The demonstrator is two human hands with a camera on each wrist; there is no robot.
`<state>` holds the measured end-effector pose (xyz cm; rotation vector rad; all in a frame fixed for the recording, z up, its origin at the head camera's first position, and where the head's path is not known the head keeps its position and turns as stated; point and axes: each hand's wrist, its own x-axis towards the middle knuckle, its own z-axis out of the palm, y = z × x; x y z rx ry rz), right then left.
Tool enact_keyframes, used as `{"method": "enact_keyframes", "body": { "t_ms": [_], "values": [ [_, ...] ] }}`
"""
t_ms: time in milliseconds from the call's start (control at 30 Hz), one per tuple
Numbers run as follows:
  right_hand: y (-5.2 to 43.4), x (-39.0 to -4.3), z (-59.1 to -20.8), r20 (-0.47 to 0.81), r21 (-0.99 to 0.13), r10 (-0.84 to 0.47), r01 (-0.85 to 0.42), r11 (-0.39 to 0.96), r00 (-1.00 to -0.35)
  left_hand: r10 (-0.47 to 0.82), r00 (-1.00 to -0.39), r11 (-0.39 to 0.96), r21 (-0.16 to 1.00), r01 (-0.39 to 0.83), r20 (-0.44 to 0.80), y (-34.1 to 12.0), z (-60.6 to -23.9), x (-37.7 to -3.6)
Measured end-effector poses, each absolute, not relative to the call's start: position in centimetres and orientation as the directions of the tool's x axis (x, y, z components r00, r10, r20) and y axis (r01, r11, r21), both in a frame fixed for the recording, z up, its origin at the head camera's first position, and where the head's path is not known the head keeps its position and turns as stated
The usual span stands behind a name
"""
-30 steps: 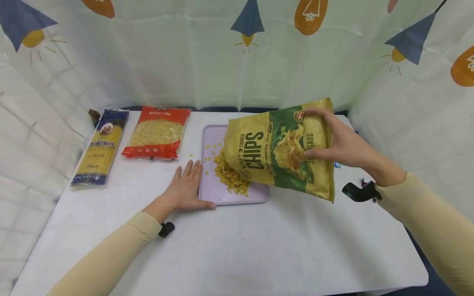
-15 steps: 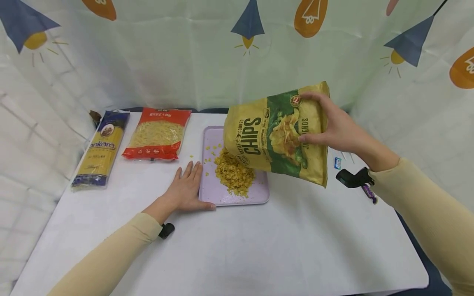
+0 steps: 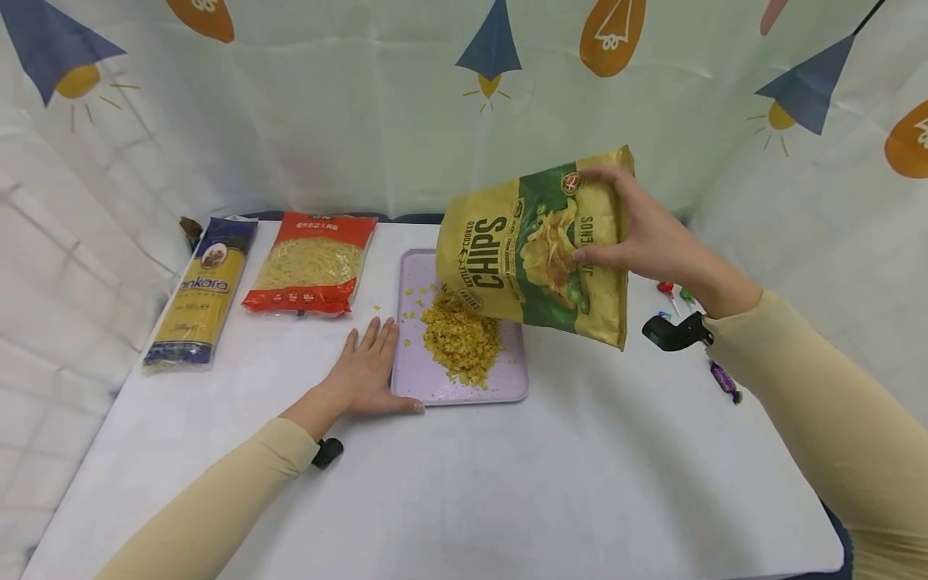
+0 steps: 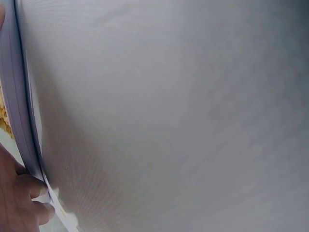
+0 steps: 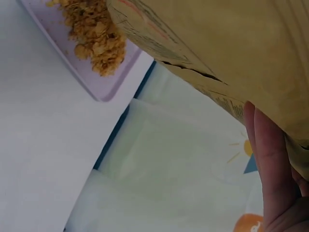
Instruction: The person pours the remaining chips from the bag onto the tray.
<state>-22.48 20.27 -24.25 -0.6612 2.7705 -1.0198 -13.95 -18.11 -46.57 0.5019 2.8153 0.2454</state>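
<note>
My right hand [image 3: 645, 234] grips the bottom end of a gold and green chip bag [image 3: 500, 250], thumb on its printed front. The bag is tilted above a lilac tray [image 3: 413, 379], its left end lowest. On the tray lies a heap of crushed chips [image 3: 464, 342], with loose bits to its left. Seen from the right wrist, the fingers [image 5: 270, 159] lie along the bag's other side. My left hand [image 3: 366, 374] lies with fingers spread against the tray's left edge, thumb at the front corner. Whether chips are still falling is hidden behind the bag.
Left on the white table [image 3: 464, 491] lie a blue and yellow pasta pack [image 3: 197, 298] and a red pack of short pasta [image 3: 315, 262]. Beyond my right wrist are a purple-wrapped candy [image 3: 725, 382] and a red lollipop [image 3: 665, 287]. A patterned curtain [image 3: 406, 121] hangs behind.
My right hand has raised the chip bag and shifted it slightly left. More of the chip heap and tray shows, and candies at the right have come into sight. The left hand stays put.
</note>
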Motion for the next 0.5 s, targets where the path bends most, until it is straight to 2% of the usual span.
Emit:
{"method": "enact_keyframes", "body": {
  "t_ms": [500],
  "values": [
    [18.9, -23.8, -24.8, 0.059, -0.635, -0.424, -0.362, 0.682, -0.904, 0.352, -0.904, 0.929, 0.205, 0.307, -0.243, -17.9, -46.4, -13.9]
  ]
}}
